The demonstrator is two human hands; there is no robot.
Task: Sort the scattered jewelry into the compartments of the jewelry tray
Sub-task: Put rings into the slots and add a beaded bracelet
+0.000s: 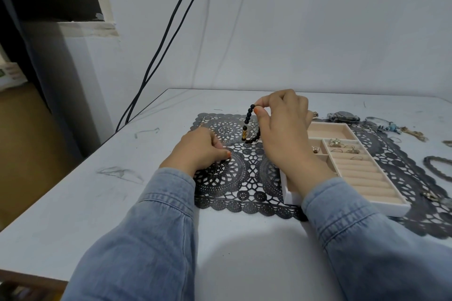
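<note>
The right hand, just right of the frame's centre, is the working grip. Its thumb and forefinger are pressed together on the top bead of a black bead bracelet, and the other fingers are curled behind. The bracelet hangs from that pinch with its long axis running top to bottom. A gold-coloured bead sits near the low end, and the bottom loop is just above or barely touching the dark lace mat; which of the two cannot be told. The jewelry tray lies to the right of the hanging bracelet, on the same mat, and its near-left corner is hidden under the right wrist. Its wide open compartment, at the tray's upper end, looks unfilled and sits directly right of the pinch, partly behind the knuckles. Below it, rings sit in the padded rolls. The coming move is probably a short carry to the right over the tray's rim, and the right hand is plainly the nearer one. The left hand rests on the mat at centre left, knuckles up and fingers curled under; whether it pinches anything cannot be told. More pieces, including a watch, lie on the table at upper right.
</note>
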